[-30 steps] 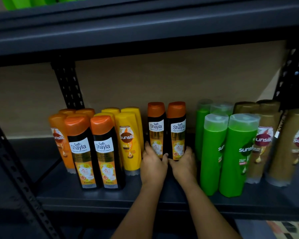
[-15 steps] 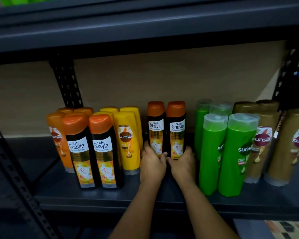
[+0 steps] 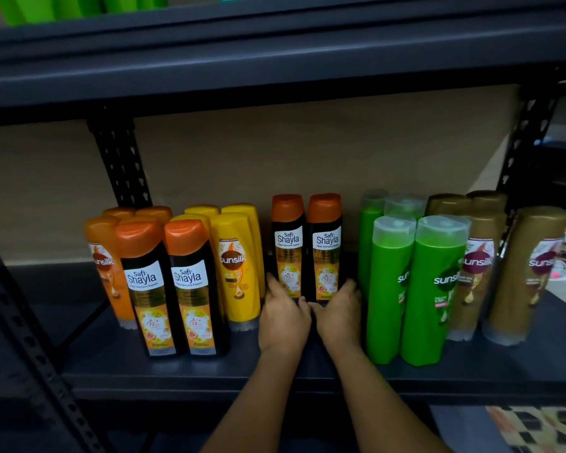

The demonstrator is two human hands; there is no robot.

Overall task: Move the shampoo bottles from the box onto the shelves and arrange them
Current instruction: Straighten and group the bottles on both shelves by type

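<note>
The left hand and the right hand stayed low on the two black Shayla bottles but slid a little closer together, until they almost touched. The two bottles stood a tiny bit straighter and closer, side by side at the back of the shelf.

two bare hands, bare forearms, no sleeves

Four black bottles, two hands
</note>
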